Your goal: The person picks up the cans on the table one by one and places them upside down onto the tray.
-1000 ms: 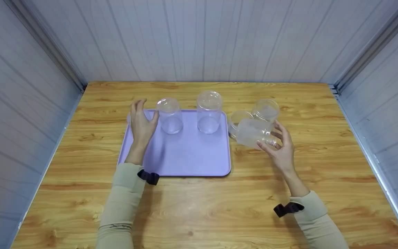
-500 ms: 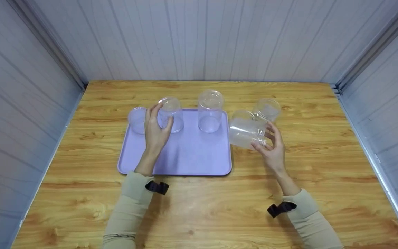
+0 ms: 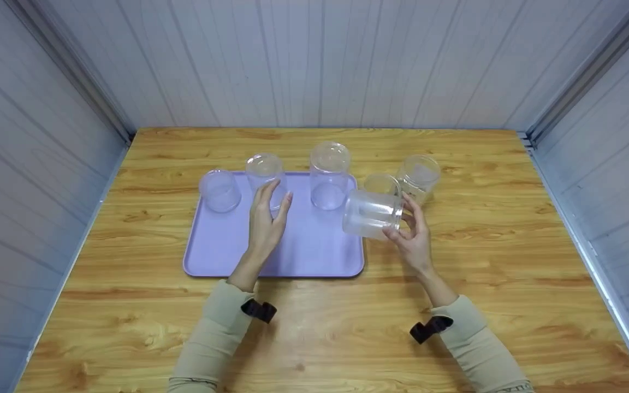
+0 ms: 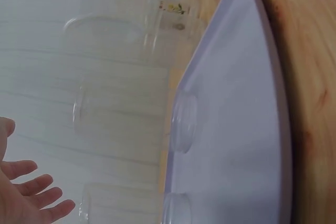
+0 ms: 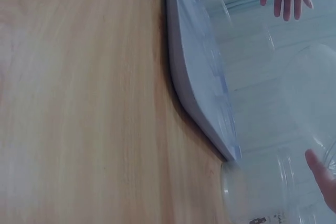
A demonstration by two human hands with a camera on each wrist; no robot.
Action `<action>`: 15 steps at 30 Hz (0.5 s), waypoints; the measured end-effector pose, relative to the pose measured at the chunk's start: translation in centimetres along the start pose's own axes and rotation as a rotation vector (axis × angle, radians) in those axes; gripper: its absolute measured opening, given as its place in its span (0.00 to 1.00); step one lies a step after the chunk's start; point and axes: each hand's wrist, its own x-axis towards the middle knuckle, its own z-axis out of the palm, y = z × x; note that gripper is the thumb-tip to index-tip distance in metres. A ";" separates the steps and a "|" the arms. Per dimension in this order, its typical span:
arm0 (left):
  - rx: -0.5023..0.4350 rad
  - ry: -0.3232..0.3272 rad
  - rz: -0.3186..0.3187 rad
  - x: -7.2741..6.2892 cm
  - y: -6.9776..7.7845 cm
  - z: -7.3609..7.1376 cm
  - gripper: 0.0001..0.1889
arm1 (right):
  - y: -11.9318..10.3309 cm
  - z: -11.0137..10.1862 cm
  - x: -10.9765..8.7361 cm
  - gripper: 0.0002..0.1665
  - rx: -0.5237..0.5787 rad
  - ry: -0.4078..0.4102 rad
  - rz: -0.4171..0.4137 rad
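Observation:
My right hand (image 3: 414,240) grips a clear plastic jar (image 3: 372,214) by its ringed neck end. The jar is tipped on its side in the air, its base pointing left over the right edge of the purple tray (image 3: 221,245). Over the tray's middle, my left hand (image 3: 266,224) holds nothing, with fingers spread from the thumb. Behind that hand stands a clear jar (image 3: 264,166), partly hidden by it. A tall clear jar (image 3: 330,174) stands to its right, and a shorter one (image 3: 220,191) at the tray's back left corner.
Right of the tray, another clear jar (image 3: 419,173) stands on the wooden table (image 3: 511,245). Next to it is one more clear jar (image 3: 381,184), partly hidden behind the held one. White panel walls (image 3: 292,65) enclose the back and both sides.
My right hand has carried the tipped jar left, from beside the tray to its right edge. My left hand has moved right and toward me, away from the shorter jar at the back left.

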 end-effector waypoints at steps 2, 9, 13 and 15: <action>-0.012 -0.017 -0.006 -0.3 0.0 0.2 0.22 | 0.9 0.0 0.0 0.42 0.016 -0.010 -0.013; -0.070 -0.058 -0.038 -1.5 0.0 1.1 0.22 | 2.0 0.5 0.0 0.42 0.079 -0.038 0.001; -0.123 -0.086 -0.057 -2.2 -0.1 1.8 0.23 | 2.2 0.8 0.0 0.43 0.073 -0.045 0.005; -0.135 -0.103 -0.061 -2.5 -0.2 2.0 0.23 | 2.4 1.0 0.0 0.43 0.071 -0.057 0.006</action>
